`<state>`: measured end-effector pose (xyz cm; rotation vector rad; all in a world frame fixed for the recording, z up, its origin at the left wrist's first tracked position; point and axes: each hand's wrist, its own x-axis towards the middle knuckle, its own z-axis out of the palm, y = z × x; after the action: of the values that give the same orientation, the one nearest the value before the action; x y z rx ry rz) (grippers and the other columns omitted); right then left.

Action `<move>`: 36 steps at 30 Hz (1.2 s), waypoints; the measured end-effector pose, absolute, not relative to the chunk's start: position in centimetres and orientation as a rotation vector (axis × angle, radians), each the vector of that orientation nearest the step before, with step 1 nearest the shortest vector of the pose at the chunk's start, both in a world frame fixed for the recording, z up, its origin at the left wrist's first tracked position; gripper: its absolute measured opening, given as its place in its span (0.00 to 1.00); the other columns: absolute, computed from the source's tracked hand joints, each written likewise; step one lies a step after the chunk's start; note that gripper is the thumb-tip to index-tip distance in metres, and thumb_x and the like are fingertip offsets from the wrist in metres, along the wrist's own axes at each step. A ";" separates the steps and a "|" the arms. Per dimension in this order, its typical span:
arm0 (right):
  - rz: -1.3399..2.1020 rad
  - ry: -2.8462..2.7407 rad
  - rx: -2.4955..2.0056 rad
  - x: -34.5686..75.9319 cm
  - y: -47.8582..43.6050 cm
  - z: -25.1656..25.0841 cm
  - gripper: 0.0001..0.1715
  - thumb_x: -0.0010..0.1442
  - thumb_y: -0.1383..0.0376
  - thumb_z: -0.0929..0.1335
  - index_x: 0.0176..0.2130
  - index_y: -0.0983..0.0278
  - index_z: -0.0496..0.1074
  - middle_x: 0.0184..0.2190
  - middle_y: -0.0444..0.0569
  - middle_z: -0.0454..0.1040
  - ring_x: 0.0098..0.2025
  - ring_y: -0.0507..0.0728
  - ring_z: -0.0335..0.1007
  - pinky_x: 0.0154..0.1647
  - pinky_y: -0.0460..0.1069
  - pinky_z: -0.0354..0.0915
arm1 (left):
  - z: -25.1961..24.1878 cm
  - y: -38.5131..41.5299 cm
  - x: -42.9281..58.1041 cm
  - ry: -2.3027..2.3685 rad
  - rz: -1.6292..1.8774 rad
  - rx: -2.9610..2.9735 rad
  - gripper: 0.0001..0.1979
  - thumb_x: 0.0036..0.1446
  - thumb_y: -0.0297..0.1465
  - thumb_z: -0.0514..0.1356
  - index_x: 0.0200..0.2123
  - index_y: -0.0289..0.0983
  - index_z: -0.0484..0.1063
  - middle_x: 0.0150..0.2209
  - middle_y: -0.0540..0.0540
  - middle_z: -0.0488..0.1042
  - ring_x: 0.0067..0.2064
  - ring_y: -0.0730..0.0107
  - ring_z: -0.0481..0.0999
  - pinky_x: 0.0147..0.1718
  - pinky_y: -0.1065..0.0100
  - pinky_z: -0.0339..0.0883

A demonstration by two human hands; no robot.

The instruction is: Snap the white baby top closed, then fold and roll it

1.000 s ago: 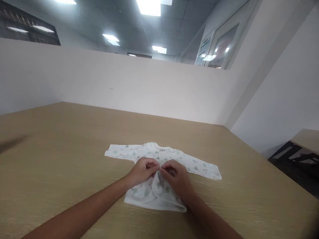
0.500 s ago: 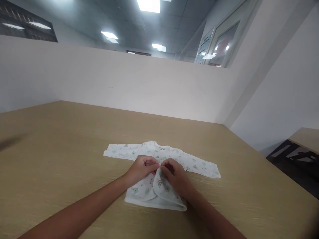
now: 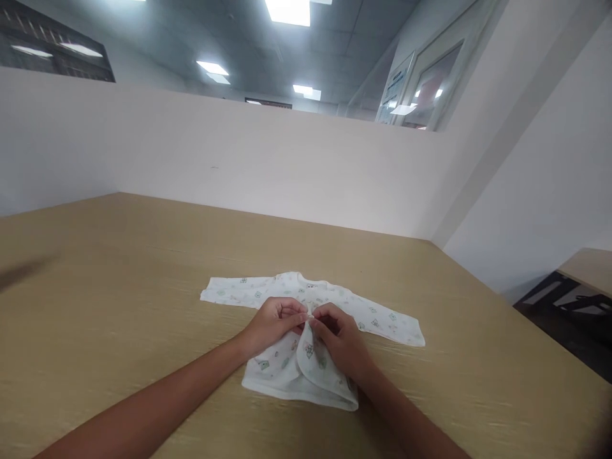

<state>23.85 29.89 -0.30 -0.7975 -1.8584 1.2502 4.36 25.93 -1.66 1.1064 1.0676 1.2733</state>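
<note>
A small white baby shirt (image 3: pixel 377 317) with a pale printed pattern lies flat on the wooden table (image 3: pixel 119 280), sleeves spread to left and right, collar away from me. My left hand (image 3: pixel 272 325) and my right hand (image 3: pixel 342 341) meet over the middle of the shirt's front. Both pinch the front opening edges together with closed fingers. The two lower front flaps curve apart below my hands.
White partition walls (image 3: pixel 239 159) close the table off at the back and on the right. The table's right edge runs diagonally near a dark gap (image 3: pixel 564 306), with another wooden surface (image 3: pixel 588 264) beyond it.
Both hands stay pinched on the shirt's front, shifted only slightly up the opening. The shirt lies where it was.
</note>
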 end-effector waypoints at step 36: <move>1.227 -1.802 -0.773 23.7 30.1 -0.6 0.16 0.63 0.54 0.74 0.37 0.66 0.75 0.32 0.47 0.74 0.33 0.53 0.66 0.35 0.48 0.62 | -0.9 24.8 5.3 1.202 1.424 1.311 0.14 0.59 0.39 0.68 0.38 0.33 0.78 0.34 0.46 0.78 0.35 0.75 0.77 0.36 0.76 0.71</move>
<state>23.68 30.05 -0.58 -0.7731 -1.8015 1.2266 5.29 24.78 -0.91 1.3114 1.2022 1.4236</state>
